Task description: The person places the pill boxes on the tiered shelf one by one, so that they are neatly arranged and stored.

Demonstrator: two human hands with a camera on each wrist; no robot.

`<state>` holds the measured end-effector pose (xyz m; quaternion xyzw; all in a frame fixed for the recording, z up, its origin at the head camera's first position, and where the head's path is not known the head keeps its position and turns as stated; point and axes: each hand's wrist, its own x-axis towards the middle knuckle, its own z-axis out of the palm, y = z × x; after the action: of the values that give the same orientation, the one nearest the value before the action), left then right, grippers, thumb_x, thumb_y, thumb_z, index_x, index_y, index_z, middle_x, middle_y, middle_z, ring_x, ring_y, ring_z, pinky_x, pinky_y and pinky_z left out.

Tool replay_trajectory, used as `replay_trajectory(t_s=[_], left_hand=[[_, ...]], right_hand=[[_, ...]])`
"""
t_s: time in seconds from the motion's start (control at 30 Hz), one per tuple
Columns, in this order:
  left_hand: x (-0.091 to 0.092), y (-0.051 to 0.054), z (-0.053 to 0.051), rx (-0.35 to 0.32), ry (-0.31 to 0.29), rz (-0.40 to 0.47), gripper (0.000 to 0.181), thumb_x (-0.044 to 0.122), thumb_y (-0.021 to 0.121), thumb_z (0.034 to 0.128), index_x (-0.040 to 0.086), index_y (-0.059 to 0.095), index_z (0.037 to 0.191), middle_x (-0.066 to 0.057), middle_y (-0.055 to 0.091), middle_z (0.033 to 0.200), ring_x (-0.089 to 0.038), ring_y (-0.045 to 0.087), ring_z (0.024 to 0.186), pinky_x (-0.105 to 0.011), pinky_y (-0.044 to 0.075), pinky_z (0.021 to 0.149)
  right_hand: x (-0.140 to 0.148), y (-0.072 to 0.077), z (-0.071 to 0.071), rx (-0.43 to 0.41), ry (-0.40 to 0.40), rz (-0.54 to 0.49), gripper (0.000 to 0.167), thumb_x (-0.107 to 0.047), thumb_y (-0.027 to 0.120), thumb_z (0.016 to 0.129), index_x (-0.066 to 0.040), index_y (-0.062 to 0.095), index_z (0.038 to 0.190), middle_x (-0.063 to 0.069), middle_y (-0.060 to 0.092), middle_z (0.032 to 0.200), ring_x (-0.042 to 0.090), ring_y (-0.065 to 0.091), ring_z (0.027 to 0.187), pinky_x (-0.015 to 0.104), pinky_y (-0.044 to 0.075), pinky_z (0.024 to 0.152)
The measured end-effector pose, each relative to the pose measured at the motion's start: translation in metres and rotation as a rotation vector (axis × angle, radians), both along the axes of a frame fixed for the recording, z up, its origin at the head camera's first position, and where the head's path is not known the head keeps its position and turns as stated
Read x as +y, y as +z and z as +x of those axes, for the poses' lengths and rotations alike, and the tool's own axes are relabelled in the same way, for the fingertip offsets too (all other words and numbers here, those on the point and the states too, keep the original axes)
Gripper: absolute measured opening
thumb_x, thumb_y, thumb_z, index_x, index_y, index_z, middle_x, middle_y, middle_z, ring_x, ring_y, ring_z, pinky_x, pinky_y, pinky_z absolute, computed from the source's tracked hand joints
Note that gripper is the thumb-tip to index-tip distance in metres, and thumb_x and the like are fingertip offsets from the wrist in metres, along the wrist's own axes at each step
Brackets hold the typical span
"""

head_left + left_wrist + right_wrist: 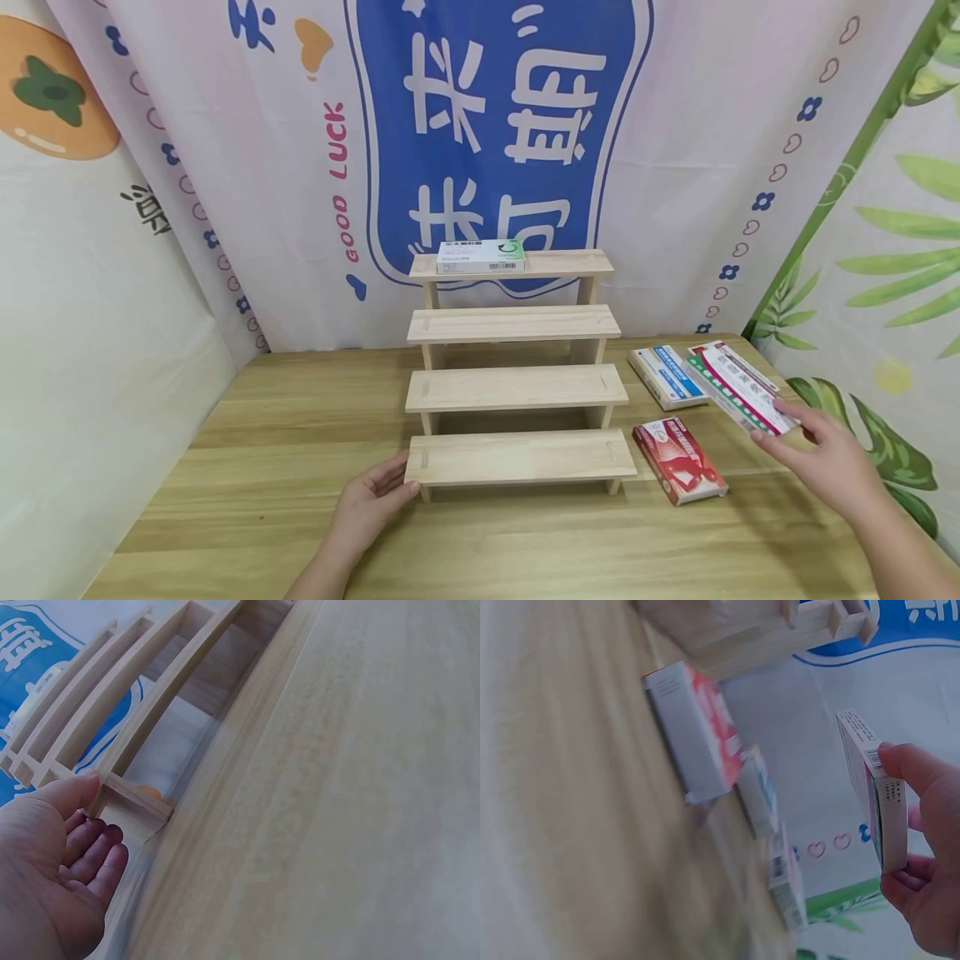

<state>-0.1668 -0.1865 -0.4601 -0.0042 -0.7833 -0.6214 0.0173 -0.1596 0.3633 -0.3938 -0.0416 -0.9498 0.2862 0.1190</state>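
Observation:
A pale wooden four-step rack (517, 458) stands on the table. My left hand (367, 508) pinches the left end of its lowest step, and the left wrist view shows the thumb of that hand (60, 862) against the wood with the fingers curled below. Held by its near end between my right thumb and fingers is a white box (738, 392) with magenta and green stripes. The right wrist view shows this box (874, 780) lifted off the table in my right hand (934, 847). A white-and-green box (481, 257) lies on the top step, toward the left.
Right of the rack, a red box (678, 461) and a blue-and-white box (666, 377) lie on the wooden table (300, 433). A further white box (786, 877) lies beyond them, partly covered in the head view by the held box. A printed cloth (300, 167) hangs behind.

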Motion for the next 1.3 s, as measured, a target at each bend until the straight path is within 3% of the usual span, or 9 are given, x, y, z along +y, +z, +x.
replay_trajectory(t_s=[0.23,0.5,0.7,1.0,1.3], left_hand=[[-0.001,-0.001,0.0,-0.012,0.013,-0.011,0.051,0.012,0.076,0.0846,-0.003,0.058,0.13,-0.022,0.06,0.133,-0.035,0.061,0.121,-0.031,0.057,0.095],[-0.001,-0.003,0.0,-0.004,0.015,-0.002,0.051,0.011,0.076,0.0842,-0.004,0.059,0.13,-0.022,0.06,0.133,-0.035,0.061,0.121,-0.03,0.057,0.095],[-0.001,-0.003,-0.002,-0.011,0.019,0.001,0.051,0.012,0.077,0.0833,-0.002,0.06,0.13,-0.02,0.061,0.133,-0.034,0.061,0.121,-0.029,0.056,0.095],[0.0,-0.001,-0.001,-0.009,0.01,0.01,0.051,0.012,0.077,0.0837,-0.003,0.059,0.129,-0.021,0.06,0.134,-0.036,0.061,0.121,-0.029,0.056,0.095],[0.0,-0.001,-0.001,-0.02,0.021,0.013,0.051,0.011,0.077,0.0837,-0.003,0.059,0.129,-0.021,0.059,0.135,-0.035,0.061,0.121,-0.03,0.056,0.095]], right_hand=[[-0.013,0.036,-0.023,0.059,0.061,0.009,0.072,-0.041,0.066,0.092,0.005,0.043,0.142,0.039,0.041,0.14,0.056,0.046,0.119,0.068,0.041,0.092],[-0.041,0.087,-0.049,0.018,0.14,0.012,0.076,-0.047,0.063,0.093,0.0,0.039,0.147,0.036,0.035,0.146,0.055,0.039,0.126,0.073,0.037,0.096],[-0.068,0.113,-0.069,-0.023,0.19,0.018,0.079,-0.054,0.06,0.092,-0.008,0.035,0.151,0.033,0.028,0.152,0.055,0.036,0.132,0.073,0.034,0.103],[-0.103,0.132,-0.1,-0.051,0.231,0.027,0.08,-0.059,0.06,0.089,-0.013,0.038,0.15,0.028,0.032,0.153,0.052,0.038,0.133,0.07,0.038,0.103],[-0.129,0.139,-0.129,-0.079,0.276,0.007,0.076,-0.054,0.065,0.089,-0.011,0.043,0.148,0.026,0.034,0.153,0.047,0.037,0.134,0.067,0.038,0.106]])
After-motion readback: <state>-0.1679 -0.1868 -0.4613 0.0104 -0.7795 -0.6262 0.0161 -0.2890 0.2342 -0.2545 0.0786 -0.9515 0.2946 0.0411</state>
